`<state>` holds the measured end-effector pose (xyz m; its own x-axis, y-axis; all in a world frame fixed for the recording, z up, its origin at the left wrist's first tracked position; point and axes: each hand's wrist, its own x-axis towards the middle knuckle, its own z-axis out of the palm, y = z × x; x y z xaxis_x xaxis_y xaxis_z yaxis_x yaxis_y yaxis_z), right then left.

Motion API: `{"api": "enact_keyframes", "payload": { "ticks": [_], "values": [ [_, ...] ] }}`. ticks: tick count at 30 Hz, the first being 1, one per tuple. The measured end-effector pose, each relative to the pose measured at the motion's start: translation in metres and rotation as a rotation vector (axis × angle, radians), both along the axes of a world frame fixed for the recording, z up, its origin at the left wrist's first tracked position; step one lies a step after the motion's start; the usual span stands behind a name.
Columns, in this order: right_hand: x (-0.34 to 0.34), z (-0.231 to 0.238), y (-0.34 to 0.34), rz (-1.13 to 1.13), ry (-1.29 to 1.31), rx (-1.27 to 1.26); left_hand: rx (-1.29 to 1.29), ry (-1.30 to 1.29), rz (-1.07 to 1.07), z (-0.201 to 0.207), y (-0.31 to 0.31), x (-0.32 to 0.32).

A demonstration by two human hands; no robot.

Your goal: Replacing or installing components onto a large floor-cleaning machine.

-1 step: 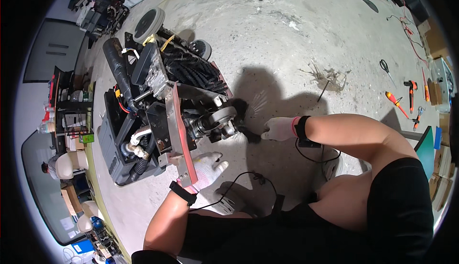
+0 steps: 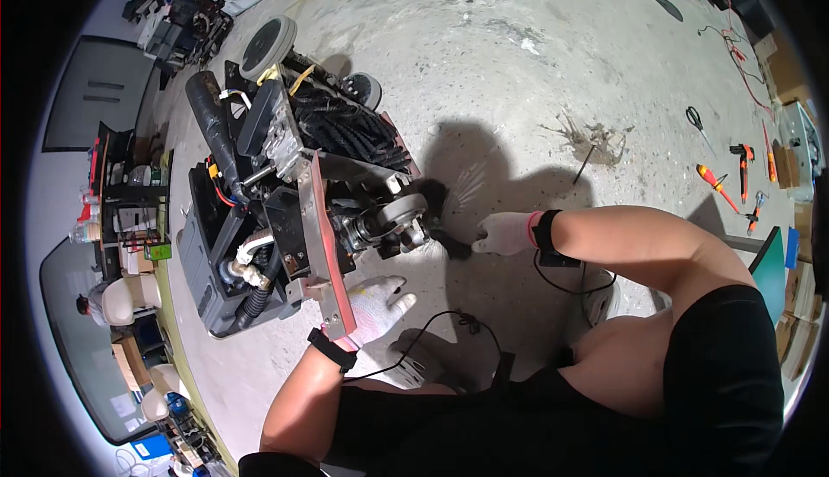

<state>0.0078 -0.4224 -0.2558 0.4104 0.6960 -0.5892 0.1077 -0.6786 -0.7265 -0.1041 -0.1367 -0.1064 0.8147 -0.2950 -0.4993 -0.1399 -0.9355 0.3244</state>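
A floor-cleaning machine with black hoses and grey wheels lies tipped over at the left, its underside showing. A grey caster wheel on a metal bracket faces me. My left hand, in a white glove, is beside the lower end of the red-edged bar, which partly covers it. Its thumb and fingers are stretched apart. To the right of the caster, my gloved right hand is closed on a dark brush-like tool, which reaches toward the wheel. The tool's grip is hidden in the glove.
A screwdriver, scissors and several orange-and-black tools lie on the floor at the right. A thin dark rod lies near a dirt stain. Black cords run from my wrists. Chairs and shelves line the left side.
My left hand has shifted very slightly to the right beside the bar. My right hand and the tool stay in nearly the same place.
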Motion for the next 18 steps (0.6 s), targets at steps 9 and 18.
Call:
{"api": "enact_keyframes", "payload": {
  "ticks": [9, 18],
  "values": [
    [-0.008, -0.011, -0.013, -0.007, 0.010, 0.004, 0.001, 0.020, -0.172, 0.006, -0.023, 0.004],
    [-0.012, -0.017, -0.013, -0.024, 0.000, 0.006, -0.030, 0.038, -0.155, 0.008, -0.022, 0.005]
  ]
}}
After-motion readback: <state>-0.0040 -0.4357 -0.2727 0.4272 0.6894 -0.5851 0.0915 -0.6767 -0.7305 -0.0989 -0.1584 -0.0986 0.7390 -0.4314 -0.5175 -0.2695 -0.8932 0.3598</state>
